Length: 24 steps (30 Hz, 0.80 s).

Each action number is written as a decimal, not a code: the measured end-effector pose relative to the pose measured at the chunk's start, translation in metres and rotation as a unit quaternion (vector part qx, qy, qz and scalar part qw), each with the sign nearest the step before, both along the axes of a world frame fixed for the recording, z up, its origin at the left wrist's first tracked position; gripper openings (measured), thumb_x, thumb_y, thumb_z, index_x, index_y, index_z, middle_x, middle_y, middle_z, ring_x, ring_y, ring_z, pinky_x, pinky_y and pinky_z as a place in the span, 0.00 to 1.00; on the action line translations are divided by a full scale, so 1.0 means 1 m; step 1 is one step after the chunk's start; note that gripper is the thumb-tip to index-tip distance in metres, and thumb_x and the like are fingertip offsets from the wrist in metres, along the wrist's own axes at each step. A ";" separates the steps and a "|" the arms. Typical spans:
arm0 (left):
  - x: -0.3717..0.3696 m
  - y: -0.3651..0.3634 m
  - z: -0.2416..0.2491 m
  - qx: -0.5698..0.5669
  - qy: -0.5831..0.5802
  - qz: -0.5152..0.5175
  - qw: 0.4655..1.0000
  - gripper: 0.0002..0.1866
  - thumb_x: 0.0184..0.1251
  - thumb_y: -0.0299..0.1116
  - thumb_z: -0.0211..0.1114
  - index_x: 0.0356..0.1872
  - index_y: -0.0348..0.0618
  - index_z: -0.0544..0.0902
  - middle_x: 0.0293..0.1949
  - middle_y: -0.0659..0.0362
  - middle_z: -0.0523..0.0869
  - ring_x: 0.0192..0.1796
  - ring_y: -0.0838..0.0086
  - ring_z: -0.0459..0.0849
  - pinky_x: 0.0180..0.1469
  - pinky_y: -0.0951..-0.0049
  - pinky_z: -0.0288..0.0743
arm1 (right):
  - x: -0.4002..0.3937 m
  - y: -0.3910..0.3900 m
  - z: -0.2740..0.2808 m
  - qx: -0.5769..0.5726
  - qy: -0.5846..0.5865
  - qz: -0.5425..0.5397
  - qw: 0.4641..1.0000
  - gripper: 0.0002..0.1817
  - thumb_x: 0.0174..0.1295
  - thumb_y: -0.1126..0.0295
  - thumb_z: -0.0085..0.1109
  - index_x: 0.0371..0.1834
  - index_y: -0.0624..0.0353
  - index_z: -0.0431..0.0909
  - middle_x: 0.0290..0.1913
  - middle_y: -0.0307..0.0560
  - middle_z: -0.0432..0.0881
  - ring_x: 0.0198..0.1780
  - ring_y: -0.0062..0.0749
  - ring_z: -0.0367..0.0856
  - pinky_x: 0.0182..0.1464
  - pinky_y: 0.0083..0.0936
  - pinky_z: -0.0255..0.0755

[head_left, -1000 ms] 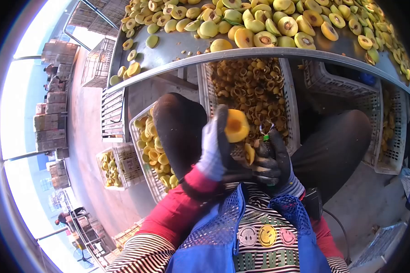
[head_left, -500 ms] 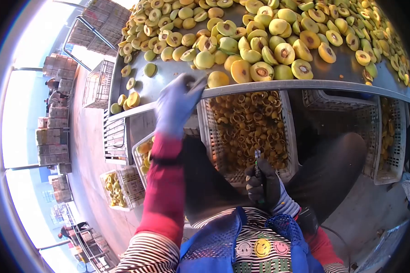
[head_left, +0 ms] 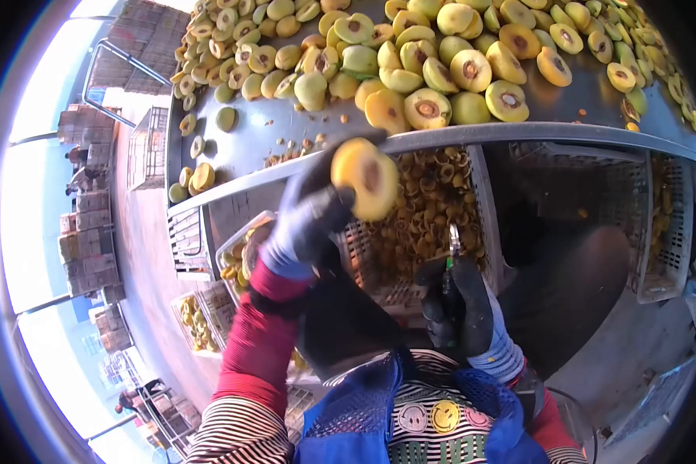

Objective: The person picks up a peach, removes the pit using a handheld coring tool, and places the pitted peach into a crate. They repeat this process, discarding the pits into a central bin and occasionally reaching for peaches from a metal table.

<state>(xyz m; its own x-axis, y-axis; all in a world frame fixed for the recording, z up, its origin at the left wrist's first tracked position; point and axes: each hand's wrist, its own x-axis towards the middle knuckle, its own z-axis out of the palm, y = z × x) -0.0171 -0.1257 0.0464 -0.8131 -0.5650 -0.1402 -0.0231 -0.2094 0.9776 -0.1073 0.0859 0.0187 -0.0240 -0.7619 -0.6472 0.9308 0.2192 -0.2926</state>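
In my gloved left hand point(head_left: 317, 209) is a yellow peach half point(head_left: 365, 179), gripped at its edge with the cut face and brown pit area showing. It is held just in front of the table's metal rim, slightly blurred. My right hand point(head_left: 460, 305), in a dark glove, sits low over my lap, wrapped round a small hand tool point(head_left: 454, 241) with a shiny metal tip and a bit of green at the handle. Its tip points up toward the table, overlapping the crate of brown scraps in this view. More peach halves point(head_left: 428, 108) lie heaped on the table beyond.
A metal table point(head_left: 247, 127) with a raised rim crosses in front of me. Beneath it stands a plastic crate point(head_left: 483, 185) of brown curled scraps between my knees. Another crate point(head_left: 657, 263) is at right; a crate of fruit point(head_left: 197, 321) stands at left on the floor. Stacked crates line the background.
My left hand has picked up a peach half from the table edge and drawn it back toward me. The right hand with the tool has shifted slightly right.
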 end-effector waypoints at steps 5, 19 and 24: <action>0.004 0.070 -0.018 0.263 0.105 0.044 0.958 0.44 0.54 0.49 0.66 0.67 0.30 0.63 0.57 0.52 0.76 0.58 0.66 0.75 0.63 0.67 0.67 | 0.001 -0.015 0.004 -0.066 0.273 0.050 0.958 0.11 0.69 0.64 0.52 0.44 0.61 0.72 0.25 0.41 0.77 0.20 0.25 0.75 0.22 0.19 0.66; 0.009 0.118 -0.020 -0.011 -0.062 0.209 0.976 0.18 0.74 0.41 0.53 0.52 0.37 0.78 0.42 0.61 0.82 0.45 0.82 0.77 0.49 0.80 0.71 | 0.009 -0.010 -0.010 -0.060 0.628 -0.128 0.765 0.10 0.60 0.74 0.60 0.43 0.63 0.73 0.31 0.54 0.80 0.31 0.35 0.82 0.32 0.32 0.72; 0.016 0.121 -0.028 -0.134 -0.073 0.162 0.975 0.14 0.73 0.33 0.55 0.50 0.34 0.78 0.42 0.57 0.83 0.45 0.79 0.78 0.50 0.77 0.72 | 0.008 -0.005 -0.014 -0.078 0.694 -0.026 0.715 0.12 0.53 0.75 0.65 0.40 0.61 0.74 0.30 0.52 0.79 0.31 0.42 0.82 0.34 0.29 0.74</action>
<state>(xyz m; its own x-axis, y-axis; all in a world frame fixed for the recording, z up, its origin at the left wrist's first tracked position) -0.0011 -0.0045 0.0182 -0.5678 -0.8215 -0.0528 -0.1407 0.0337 0.9895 -0.0992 0.0812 0.0049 -0.5919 -0.7969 0.1207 -0.2752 0.0591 -0.9596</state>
